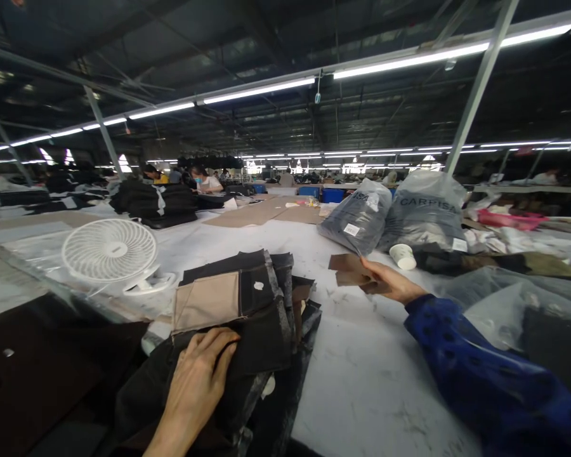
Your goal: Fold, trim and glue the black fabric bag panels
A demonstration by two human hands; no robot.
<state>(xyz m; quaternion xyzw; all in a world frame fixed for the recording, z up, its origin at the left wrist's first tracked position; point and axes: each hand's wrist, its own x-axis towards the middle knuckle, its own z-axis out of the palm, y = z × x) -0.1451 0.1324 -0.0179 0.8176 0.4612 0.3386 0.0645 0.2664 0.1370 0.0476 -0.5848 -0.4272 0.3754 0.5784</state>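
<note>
My left hand lies on a stack of black fabric pieces, its fingers resting on the cloth and the thumb apart from them. Just beyond the fingertips, a beige fabric panel with stitched edges lies on top of the pile. Pale frayed-looking edges show down the stack's right side, with a small white sticker near the top. To the right, my right hand is closed on small brown fabric pieces, held over the white table.
A white fan stands left of the stack. Grey plastic-bagged goods and a paper cup are at the right. Dark cloth fills the lower left. Tied black bundles and people sit farther back.
</note>
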